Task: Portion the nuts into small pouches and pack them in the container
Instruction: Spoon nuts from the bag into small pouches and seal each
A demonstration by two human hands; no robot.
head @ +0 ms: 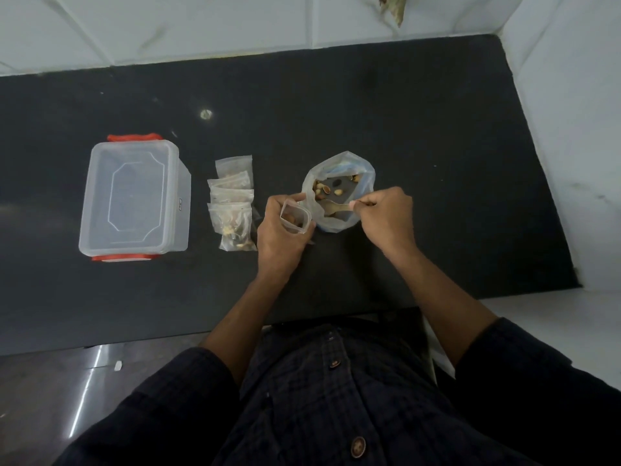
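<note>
On the dark bench (403,129), the left hand (279,237) grips a small pouch (295,218), mouth held open, just beside the big bag of nuts (336,191). The right hand (386,213) pinches a spoon (332,208) dipped into that bag. Filled pouches (232,206) lie stacked between the hands and the lidded container (134,196), well left.
</note>
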